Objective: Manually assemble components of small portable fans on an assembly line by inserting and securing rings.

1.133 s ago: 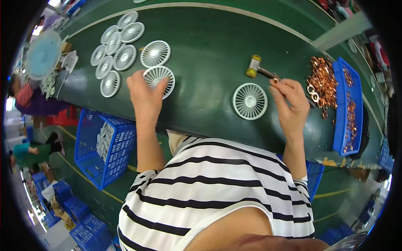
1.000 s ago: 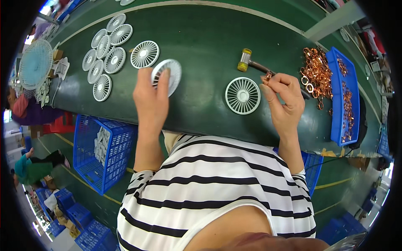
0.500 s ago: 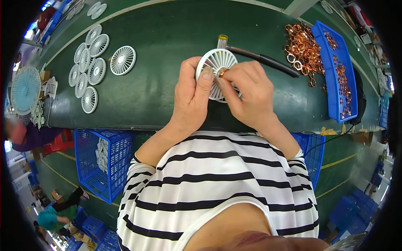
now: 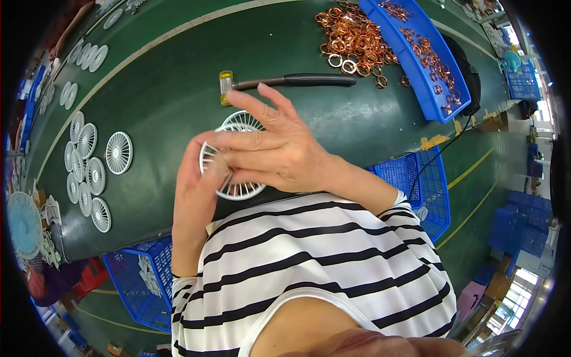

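The person's left hand [image 4: 196, 178] pinches a white wheel [image 4: 242, 189] by its side, and the thumb seems to lie on the front. The wheel is right before the striped shirt [image 4: 333, 229], by the near edge of the green table [image 4: 172, 113]. The right hand [image 4: 285, 149] reaches across it. Two of its fingers fan out up high, and the others reach in low over the middle of the wheel. I can't tell if those low fingers pinch something or just press. It looks like small finger work at the wheel's middle. To do it well, I think the left hand should hold the rim snug but not squeeze the thin spokes, since they might bend or snap. The right fingers should go softly and straight, because a crooked push could tip the wheel. It would also help to leave the other wheel [image 4: 245, 117] behind it alone, as a bump could slide it. A lot is hard to see from here. The right hand covers the held wheel's middle, so I can't see if one of the copper rings [image 4: 351, 35] is in there. The left fingertips are hidden too, and I can't tell if the two wheels touch.
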A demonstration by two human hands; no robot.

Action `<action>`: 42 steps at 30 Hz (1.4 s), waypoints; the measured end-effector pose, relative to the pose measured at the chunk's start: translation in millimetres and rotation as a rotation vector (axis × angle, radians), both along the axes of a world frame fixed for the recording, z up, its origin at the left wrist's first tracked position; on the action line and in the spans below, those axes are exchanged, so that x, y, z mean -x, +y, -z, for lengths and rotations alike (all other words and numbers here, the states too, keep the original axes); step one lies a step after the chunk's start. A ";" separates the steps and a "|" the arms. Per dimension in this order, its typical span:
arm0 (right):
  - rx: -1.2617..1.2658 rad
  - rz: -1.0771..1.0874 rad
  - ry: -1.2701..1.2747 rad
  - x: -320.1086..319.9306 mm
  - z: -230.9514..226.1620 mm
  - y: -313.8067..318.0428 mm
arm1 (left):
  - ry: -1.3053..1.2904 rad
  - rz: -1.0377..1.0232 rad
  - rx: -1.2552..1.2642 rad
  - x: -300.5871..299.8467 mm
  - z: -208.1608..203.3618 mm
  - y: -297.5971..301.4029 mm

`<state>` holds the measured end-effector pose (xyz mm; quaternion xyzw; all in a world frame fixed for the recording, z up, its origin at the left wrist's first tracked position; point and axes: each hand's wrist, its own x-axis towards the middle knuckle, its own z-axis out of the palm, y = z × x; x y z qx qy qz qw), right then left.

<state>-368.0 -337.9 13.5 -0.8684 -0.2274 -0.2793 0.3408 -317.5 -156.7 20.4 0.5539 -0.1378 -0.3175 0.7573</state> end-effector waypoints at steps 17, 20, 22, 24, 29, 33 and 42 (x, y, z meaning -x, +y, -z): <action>-0.394 0.131 0.571 -13.6 1.1 -55.3 | -1.114 -0.334 -0.484 -0.6 37.8 0.9; 0.306 0.849 0.293 -35.7 14.9 -106.3 | -1.128 -0.725 -0.376 -10.6 51.5 1.4; 0.529 0.989 0.510 -43.4 23.7 -131.0 | -1.178 -0.663 -0.676 -15.7 52.5 10.3; 0.423 0.926 0.601 -47.8 31.3 -144.1 | -1.229 -0.379 -0.837 -20.5 55.1 16.4; 0.052 0.532 0.485 -53.7 32.4 -137.4 | -1.082 -0.096 -0.830 -19.0 47.1 26.0; 0.072 0.529 0.517 -72.6 36.6 -130.3 | -1.125 -0.429 -1.106 -69.2 39.9 61.6; 0.457 0.920 0.438 -119.4 51.3 -140.4 | -0.976 -0.652 -1.638 -129.3 76.5 134.4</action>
